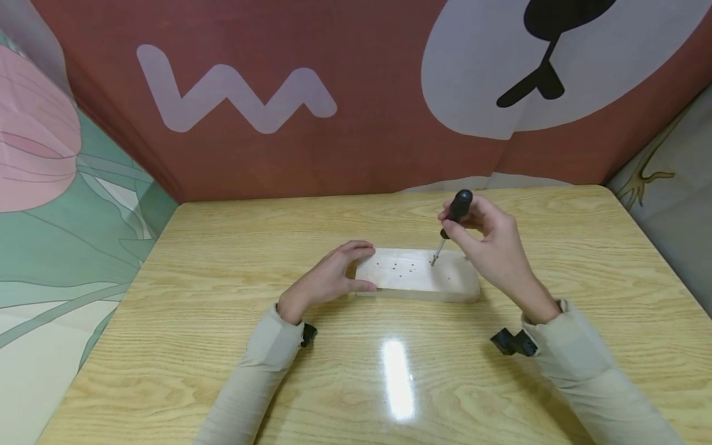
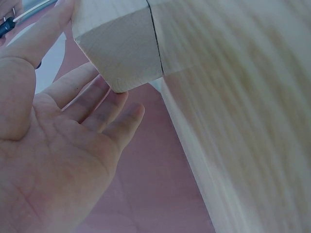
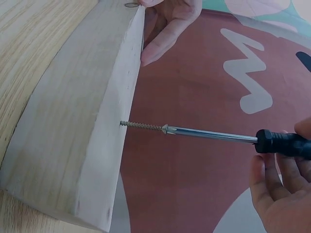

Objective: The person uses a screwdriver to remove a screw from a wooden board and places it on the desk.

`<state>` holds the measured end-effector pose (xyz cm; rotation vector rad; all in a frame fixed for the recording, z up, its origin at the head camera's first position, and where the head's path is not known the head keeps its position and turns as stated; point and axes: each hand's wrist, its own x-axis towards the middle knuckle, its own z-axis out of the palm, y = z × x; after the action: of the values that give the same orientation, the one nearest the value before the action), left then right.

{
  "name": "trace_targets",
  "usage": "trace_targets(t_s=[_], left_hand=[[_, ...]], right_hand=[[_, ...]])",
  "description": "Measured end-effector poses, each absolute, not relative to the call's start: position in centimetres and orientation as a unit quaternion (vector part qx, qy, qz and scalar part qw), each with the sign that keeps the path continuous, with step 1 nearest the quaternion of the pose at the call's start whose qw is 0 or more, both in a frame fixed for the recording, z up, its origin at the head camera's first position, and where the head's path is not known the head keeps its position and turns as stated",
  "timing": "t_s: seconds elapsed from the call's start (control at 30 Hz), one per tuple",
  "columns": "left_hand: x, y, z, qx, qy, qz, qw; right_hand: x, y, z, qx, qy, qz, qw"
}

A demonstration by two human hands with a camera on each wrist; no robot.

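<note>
A pale wooden block with several small holes in its top lies on the table. At its left end my left hand holds it, thumb along the near edge and fingers at the far edge. My right hand grips the black handle of a screwdriver, tilted over the block's right half. In the right wrist view, the screwdriver's metal shaft meets the head of a long threaded screw. The screw's tip is in the block's top face, with most of its thread showing above the wood.
The light wood-grain table stretches around the block, with a bright light reflection near its front. Behind it hangs a red printed backdrop, and a green and pink floral one stands at the left.
</note>
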<state>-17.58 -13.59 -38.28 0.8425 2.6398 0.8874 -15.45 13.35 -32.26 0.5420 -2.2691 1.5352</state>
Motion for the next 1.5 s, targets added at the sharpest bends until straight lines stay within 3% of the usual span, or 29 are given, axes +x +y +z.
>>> trace_targets(t_s=[0.67,1.0,1.5], left_hand=[[-17.7,-13.6,-38.4,0.289,0.902,0.301,0.111],[-17.8,-13.6,-38.4,0.289,0.902,0.301,0.111],[-17.7,-13.6,-38.2,0.284,0.9,0.309,0.12]], right_hand=[[-14.1,12.9,-30.2,0.204,-0.808,0.517,0.195],[-15.5,13.8,-32.2,0.202,-0.807,0.52,0.192],[-15.6,14.0,-32.1,0.215,-0.799,0.522,0.206]])
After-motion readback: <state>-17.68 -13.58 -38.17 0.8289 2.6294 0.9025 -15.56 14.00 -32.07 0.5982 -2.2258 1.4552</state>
